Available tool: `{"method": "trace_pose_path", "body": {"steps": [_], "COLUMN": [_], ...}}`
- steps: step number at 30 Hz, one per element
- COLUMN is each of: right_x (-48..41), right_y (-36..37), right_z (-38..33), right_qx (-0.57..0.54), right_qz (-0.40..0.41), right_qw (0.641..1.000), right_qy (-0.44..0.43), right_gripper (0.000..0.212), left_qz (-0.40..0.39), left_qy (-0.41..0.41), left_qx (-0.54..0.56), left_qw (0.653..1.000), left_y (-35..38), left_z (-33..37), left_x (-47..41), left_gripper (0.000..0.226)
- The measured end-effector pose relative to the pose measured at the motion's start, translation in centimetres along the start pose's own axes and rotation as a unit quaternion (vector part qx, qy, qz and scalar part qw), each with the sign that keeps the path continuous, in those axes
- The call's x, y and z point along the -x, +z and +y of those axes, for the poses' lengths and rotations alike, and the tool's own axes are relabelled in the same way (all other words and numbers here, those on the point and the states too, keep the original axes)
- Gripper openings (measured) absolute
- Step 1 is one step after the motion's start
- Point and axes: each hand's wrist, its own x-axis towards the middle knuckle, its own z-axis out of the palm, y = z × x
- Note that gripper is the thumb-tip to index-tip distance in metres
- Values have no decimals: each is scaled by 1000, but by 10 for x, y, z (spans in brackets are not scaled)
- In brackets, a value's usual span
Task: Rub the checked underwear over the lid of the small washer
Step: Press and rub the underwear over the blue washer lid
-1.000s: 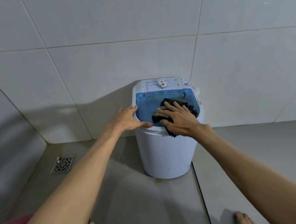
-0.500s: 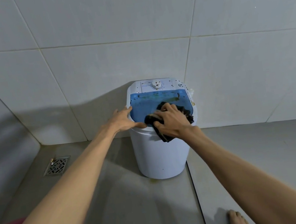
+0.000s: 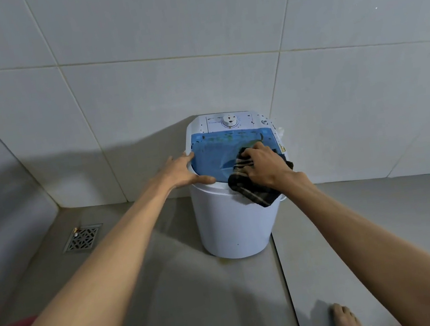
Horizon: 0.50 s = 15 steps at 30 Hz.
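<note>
My right hand (image 3: 265,168) grips the dark checked cloth underwear (image 3: 251,192), fingers curled over it, pressing it onto the translucent blue plastic lid (image 3: 212,160) of the small white round washer (image 3: 232,227). Below that wrist, cloth overhangs the rim. My left hand (image 3: 181,172), fingers straight, rests on the lid's opposite edge.

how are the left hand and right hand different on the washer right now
The left hand holds nothing, its fingers spread; the right hand curls round the checked underwear. The left hand rests on the left rim of the small washer; the right hand presses on the right front of the lid. Both are on the top of the washer.
</note>
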Motion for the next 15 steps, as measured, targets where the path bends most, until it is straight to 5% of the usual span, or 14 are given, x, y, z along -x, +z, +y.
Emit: {"method": "trace_pose_path", "body": {"steps": [9, 15], "right_x": [1, 1], "right_y": [12, 9], "right_z": [-19, -12], "right_qx": [-63, 55], "right_qz": [6, -5], "right_qw": [997, 996], "right_qy": [-44, -68], "right_gripper": [42, 52], "left_qz": [-2, -18], "left_qy": [0, -6], "left_qx": [-7, -9], "left_qw": [1000, 1000], "left_y": [-2, -2], "left_z": [4, 4], "left_x": [-2, -9], "left_gripper": [128, 121]}}
